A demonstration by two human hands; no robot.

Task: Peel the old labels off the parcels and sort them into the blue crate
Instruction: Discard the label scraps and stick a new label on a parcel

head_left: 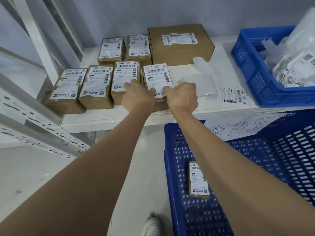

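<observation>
Both hands, left hand (136, 96) and right hand (182, 95), pinch one parcel's label (157, 77); one parcel (198, 179) lies in the blue crate (255, 159) below, seven await.

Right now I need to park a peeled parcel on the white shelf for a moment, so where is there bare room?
Bare shelf runs along the front edge, before the small parcels. A smaller patch lies between the big box and the upper blue crate. The left and middle are crowded with parcels; loose labels and backing sheets cover the right.
</observation>
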